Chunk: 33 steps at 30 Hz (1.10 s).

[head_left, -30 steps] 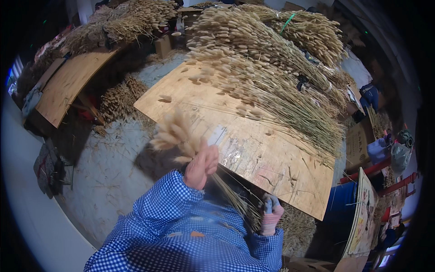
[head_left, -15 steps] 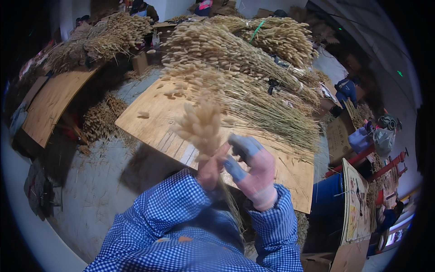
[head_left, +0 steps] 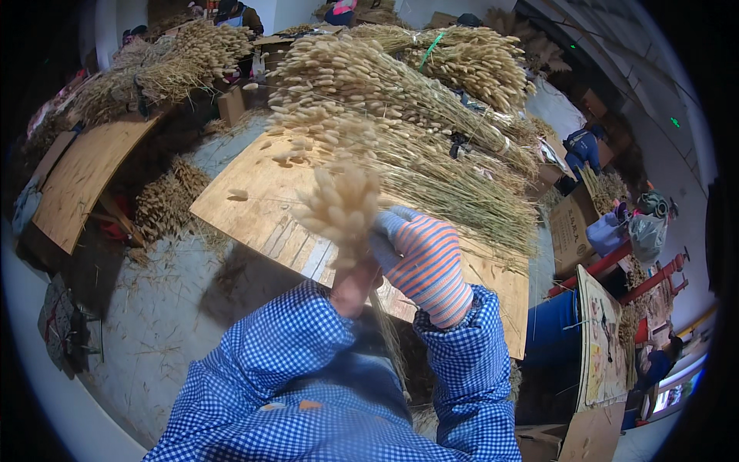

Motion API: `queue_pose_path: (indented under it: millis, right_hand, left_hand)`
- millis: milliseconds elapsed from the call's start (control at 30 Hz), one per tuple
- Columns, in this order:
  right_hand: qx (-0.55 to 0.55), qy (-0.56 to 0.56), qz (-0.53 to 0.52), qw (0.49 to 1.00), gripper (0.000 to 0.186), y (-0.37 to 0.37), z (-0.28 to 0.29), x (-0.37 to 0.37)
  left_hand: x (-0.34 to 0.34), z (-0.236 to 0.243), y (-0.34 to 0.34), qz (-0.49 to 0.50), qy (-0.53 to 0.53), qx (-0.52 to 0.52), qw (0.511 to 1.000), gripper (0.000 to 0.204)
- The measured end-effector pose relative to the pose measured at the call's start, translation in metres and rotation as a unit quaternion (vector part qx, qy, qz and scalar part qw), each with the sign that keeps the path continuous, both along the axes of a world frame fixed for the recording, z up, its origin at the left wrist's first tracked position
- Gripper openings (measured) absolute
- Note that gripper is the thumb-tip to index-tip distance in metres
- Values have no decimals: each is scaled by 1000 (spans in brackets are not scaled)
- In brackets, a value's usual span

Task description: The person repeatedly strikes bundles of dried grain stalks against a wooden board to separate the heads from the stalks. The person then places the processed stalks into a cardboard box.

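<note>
A bunch of dried bunny-tail grass (head_left: 344, 206) with fluffy cream heads stands upright above the near edge of the plywood table (head_left: 250, 183). My bare left hand (head_left: 356, 286) is closed around its stems just under the heads. Below that grip the thin stems hang down in front of my checked smock. My right hand (head_left: 428, 266), in a striped pink and blue knit glove, curls its fingers against the right side of the bunch, by the heads. Its fingertips are partly hidden, so what they pinch cannot be made out.
Heaped bunny-tail stalks (head_left: 400, 115) cover the table's far side, some tied with a green band (head_left: 432, 51). Another plywood table (head_left: 91, 181) with a heap stands at left. A blue barrel (head_left: 553, 331) and a cardboard box (head_left: 573, 231) are at right. Other people work farther back.
My right hand has moved left and closed in on the bunch; half a second ago its fingers were apart from the heads. My left hand keeps its hold on the stems.
</note>
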State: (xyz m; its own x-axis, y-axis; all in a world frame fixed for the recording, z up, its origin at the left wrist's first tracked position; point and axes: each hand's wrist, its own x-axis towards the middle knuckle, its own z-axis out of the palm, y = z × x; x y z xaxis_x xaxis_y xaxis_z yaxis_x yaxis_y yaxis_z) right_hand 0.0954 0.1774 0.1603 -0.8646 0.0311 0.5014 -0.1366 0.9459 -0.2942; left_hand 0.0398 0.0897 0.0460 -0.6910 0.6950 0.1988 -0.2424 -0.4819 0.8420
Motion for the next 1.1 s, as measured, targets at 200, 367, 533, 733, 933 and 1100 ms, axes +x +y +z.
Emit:
queue_pose_path:
  millis: [200, 367, 533, 733, 933, 1100]
  right_hand:
    - [48, 11, 41, 998, 15, 3, -6, -6]
    - [-145, 137, -5, 980, 18, 13, -35, 1]
    - [-240, 89, -101, 962, 34, -7, -114, 35]
    - [-383, 17, -80, 920, 24, -10, -161, 29]
    - [-645, -202, 27, 737, 24, 26, -107, 62]
    - [-701, -344, 142, 608, 33, 37, -132, 73]
  left_hand:
    - [0, -11, 8, 63, 102, -83, 989, 54]
    - [-6, 4, 19, 34, -95, -35, 994, 46]
    - [-15, 25, 16, 40, -118, -99, 987, 56]
    - [-10, 27, 26, 40, -140, -91, 985, 41]
    - [-19, 4, 20, -180, -140, 23, 973, 38]
    - [-17, -34, 14, -340, -230, 78, 909, 47]
